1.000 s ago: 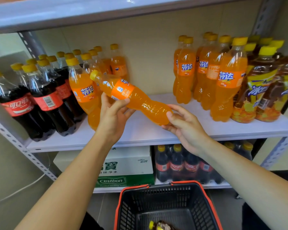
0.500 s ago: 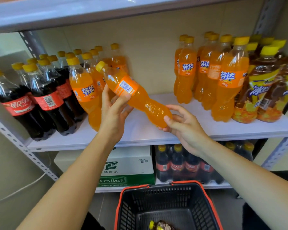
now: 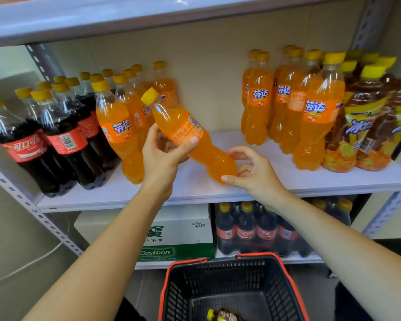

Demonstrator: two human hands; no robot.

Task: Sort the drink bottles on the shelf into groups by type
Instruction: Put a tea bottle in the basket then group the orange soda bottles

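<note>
An orange soda bottle (image 3: 208, 156) with a yellow cap tilts over the white shelf board (image 3: 195, 186), cap up and to the left. My left hand (image 3: 162, 158) grips it at the label. My right hand (image 3: 257, 174) curls round its base, thumb under the bottom. Cola bottles (image 3: 63, 140) stand at the shelf's left, with a row of orange soda bottles (image 3: 118, 126) beside them. A second orange soda group (image 3: 315, 112) stands at the right, next to brown iced tea bottles (image 3: 357, 126).
A black basket with a red rim (image 3: 294, 286) sits below me, one bottle (image 3: 222, 316) lying in it. The lower shelf carries a white and green water carton (image 3: 183, 228) and a wrapped cola pack (image 3: 252, 230). Bare board lies between the two orange groups.
The held bottle has swung more upright, its cap rising, and turned so the barcode side faces me. My right hand's fingers have loosened around the base.
</note>
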